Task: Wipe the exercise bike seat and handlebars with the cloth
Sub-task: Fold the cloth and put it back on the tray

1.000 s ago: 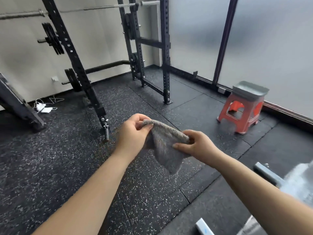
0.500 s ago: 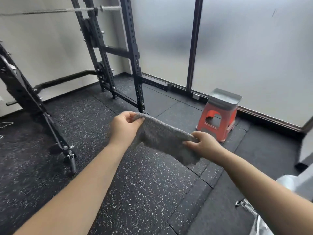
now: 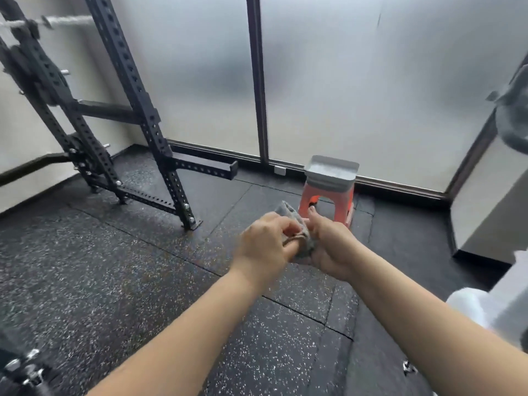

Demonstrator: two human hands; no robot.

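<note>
- The grey cloth (image 3: 307,243) is bunched between the two hands at mid-frame, held out over the speckled rubber floor (image 3: 120,281); only a folded corner sticks up above the knuckles and a wad shows between the palms.
- The left hand (image 3: 267,242) is closed on the cloth, fingers curled over a doubled edge. The right hand (image 3: 331,247) is closed on it too, thumb up, cupping the wad from the other side. The two hands touch through the fabric.
- The exercise bike seat and handlebars cannot be made out with certainty. Pale, blurred shapes at the right edge, one low by the right forearm (image 3: 485,307) and one high (image 3: 514,115), may belong to the bike, but they are too smeared to name.
- If so, the work lies to the person's right, and the right hand is the nearer one; my judgement is that the coming move is a turn and reach rightward with the cloth.
- The cloth has no clear long axis now, being crumpled rather than stretched.
- Ahead stands an orange stool (image 3: 328,192) with a grey top, beyond the hands; a black power rack (image 3: 148,121) stands to the left against the frosted glass wall (image 3: 371,81).
- No brand, label or writing is readable anywhere.
</note>
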